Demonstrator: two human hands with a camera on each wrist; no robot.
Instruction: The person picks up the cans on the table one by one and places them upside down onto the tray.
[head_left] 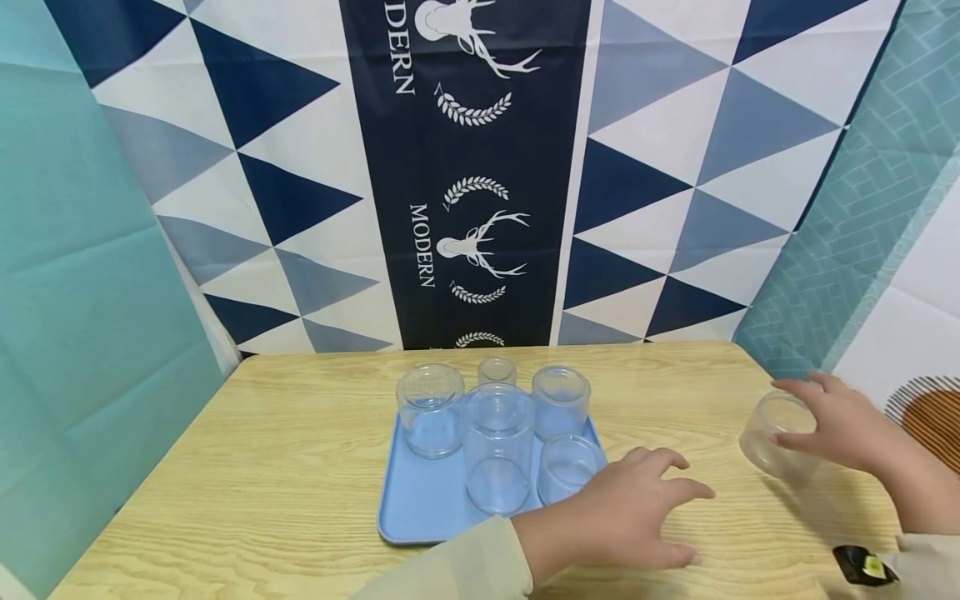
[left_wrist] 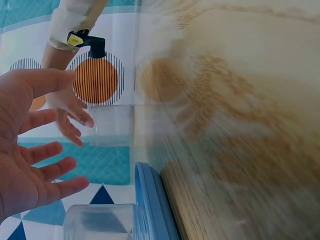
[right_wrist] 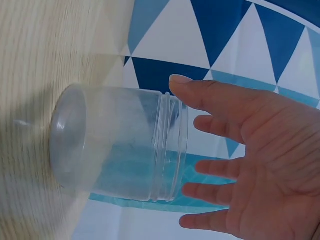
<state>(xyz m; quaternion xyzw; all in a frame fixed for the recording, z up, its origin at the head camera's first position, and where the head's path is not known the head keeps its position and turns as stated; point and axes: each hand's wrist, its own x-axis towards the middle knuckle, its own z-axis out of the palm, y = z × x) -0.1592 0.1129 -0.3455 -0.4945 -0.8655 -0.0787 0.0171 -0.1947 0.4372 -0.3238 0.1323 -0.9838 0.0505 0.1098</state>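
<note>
A clear jar [head_left: 759, 442] with a threaded neck stands upright on the table at the right. Over its mouth my right hand [head_left: 849, 429] is spread; in the right wrist view the thumb and fingers of that right hand [right_wrist: 275, 155] lie around the rim of the jar [right_wrist: 117, 145] without curling round it. My left hand [head_left: 622, 508] hovers at the front right of the blue tray [head_left: 420, 504], fingers apart and holding nothing. Its forearm crosses the tray's near corner, hiding part of it and overlapping a short clear jar [head_left: 568, 468].
On the tray stand several more clear containers: a tall jar [head_left: 498, 462] in the middle, a wide one [head_left: 431, 417] at the left, another [head_left: 561, 404] at the back right and a small one [head_left: 497, 372] behind. Patterned cloth [head_left: 465, 167] hangs beyond the wooden table [head_left: 285, 467].
</note>
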